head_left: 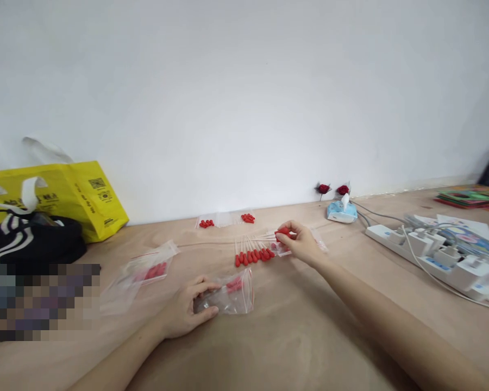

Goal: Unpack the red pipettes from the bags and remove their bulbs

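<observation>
My left hand (191,307) is curled around a transparent zip bag (242,304) lying on the table, with a few red pieces (234,284) inside it. Pinched between the thumb and fingers of my right hand (299,243) is a red-tipped stick (283,232), its pale shaft pointing left. Just below and left of that hand, several red-tipped sticks (253,256) lie side by side in a fan, red ends toward me. Another small plastic bag (321,241) lies partly hidden behind my right hand.
Left of my left hand lies a plastic bag with red pieces (155,270). Small red groups (206,223) rest on plastic near the wall. A yellow bag (93,201) and black bag (61,239) stand left; tissues (342,212), dark red flowers (323,188) and a power strip (411,252) are right.
</observation>
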Demonstrator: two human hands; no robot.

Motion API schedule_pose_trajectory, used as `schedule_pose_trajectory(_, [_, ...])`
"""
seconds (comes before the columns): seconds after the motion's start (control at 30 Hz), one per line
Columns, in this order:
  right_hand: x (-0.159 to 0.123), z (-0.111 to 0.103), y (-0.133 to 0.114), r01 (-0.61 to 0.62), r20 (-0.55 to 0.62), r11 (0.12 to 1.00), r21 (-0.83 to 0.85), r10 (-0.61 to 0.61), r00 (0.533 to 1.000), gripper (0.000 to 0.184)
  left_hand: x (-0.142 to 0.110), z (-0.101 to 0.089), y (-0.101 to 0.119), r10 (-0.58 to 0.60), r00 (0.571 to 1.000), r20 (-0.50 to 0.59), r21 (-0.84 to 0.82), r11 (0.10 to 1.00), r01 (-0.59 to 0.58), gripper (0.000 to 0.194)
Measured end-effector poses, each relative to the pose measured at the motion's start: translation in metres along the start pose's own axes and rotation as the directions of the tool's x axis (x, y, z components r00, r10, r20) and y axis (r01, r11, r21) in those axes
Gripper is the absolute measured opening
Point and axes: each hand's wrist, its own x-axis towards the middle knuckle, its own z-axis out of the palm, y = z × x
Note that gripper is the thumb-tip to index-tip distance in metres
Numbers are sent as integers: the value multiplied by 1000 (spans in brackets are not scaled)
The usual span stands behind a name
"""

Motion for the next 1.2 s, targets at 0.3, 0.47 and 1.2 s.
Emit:
schedule_pose_trajectory(0.3, [9, 62, 16, 514, 432, 427, -744, -280, 857, 18, -1, 1, -3, -3, 1000, 30, -37, 999, 4, 36])
schedule_pose_trajectory(0.47, [3, 62, 13, 528, 471, 385, -757, -238, 849, 16, -1, 3, -5, 5, 1000, 17, -71, 997, -4, 37])
schedule_pose_trajectory(1.2, [-59, 55, -4, 489, 501, 730, -478, -231, 834, 14, 1, 2, -1, 24, 998, 54, -138, 990, -16, 33])
